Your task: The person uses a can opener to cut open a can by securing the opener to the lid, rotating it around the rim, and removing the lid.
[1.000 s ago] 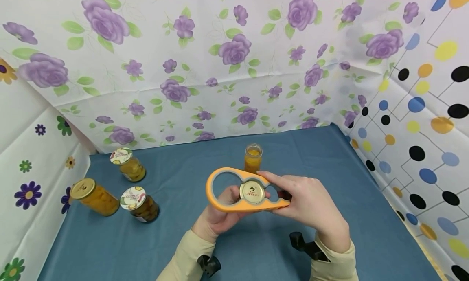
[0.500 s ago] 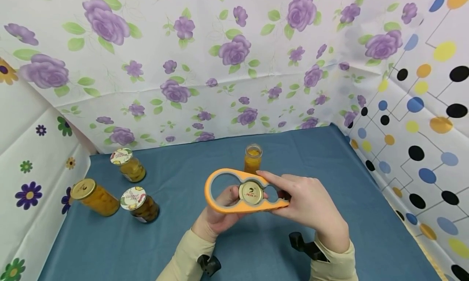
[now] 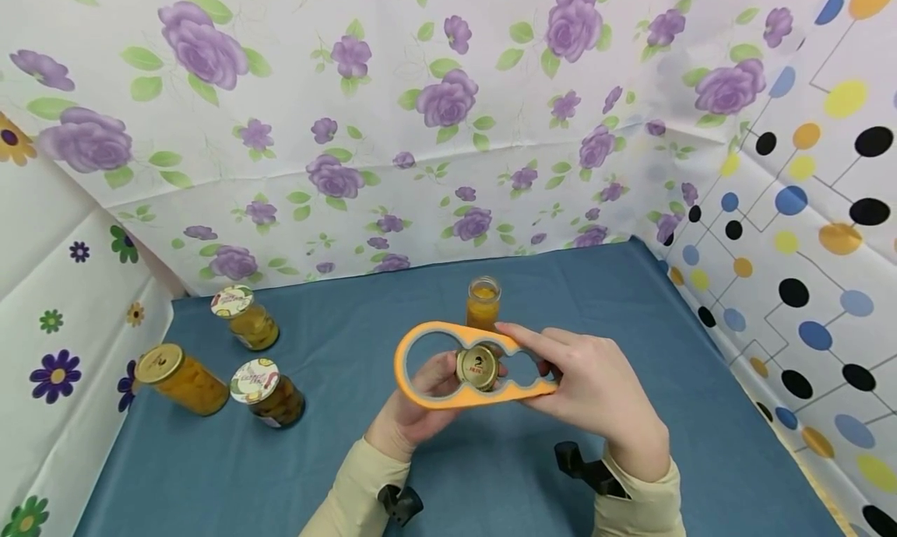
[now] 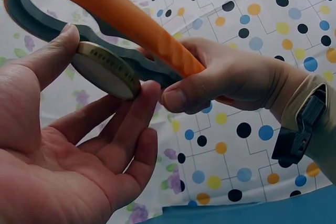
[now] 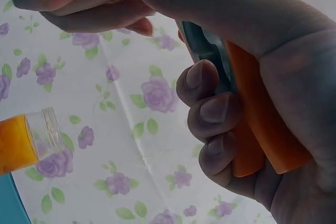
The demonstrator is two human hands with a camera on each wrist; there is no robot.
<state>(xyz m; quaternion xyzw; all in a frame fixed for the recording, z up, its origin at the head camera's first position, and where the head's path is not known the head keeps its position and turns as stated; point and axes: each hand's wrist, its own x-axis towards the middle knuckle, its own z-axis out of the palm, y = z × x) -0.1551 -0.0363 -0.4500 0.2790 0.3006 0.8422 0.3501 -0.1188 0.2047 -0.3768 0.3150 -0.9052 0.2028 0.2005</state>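
My left hand (image 3: pixel 416 408) pinches a small gold jar lid (image 3: pixel 478 367) between thumb and fingertips, palm up. In the left wrist view the lid (image 4: pixel 107 71) is tilted, its pale underside showing, right at the grey inner edge of an orange jar opener (image 4: pixel 126 14). My right hand (image 3: pixel 596 381) grips the opener by its handle end, fingers curled round both arms. From the head view, the lid shows through the opener's middle notch. Behind the opener stands a lidless glass jar (image 3: pixel 483 310) with orange-yellow contents, its lower part hidden.
Several lidded jars stand at the left of the blue cloth (image 3: pixel 336 475): a tall one with orange contents (image 3: pixel 192 381), one with a patterned lid and yellow-green contents (image 3: pixel 254 323), and a darker one (image 3: pixel 279 401). Flowered and dotted sheets (image 3: pixel 392 140) rise behind and beside.
The lid has shifted slightly left and tilted within the opener's notch, and more of a gap shows around it. Both hands stay almost in place; the jars have not moved.
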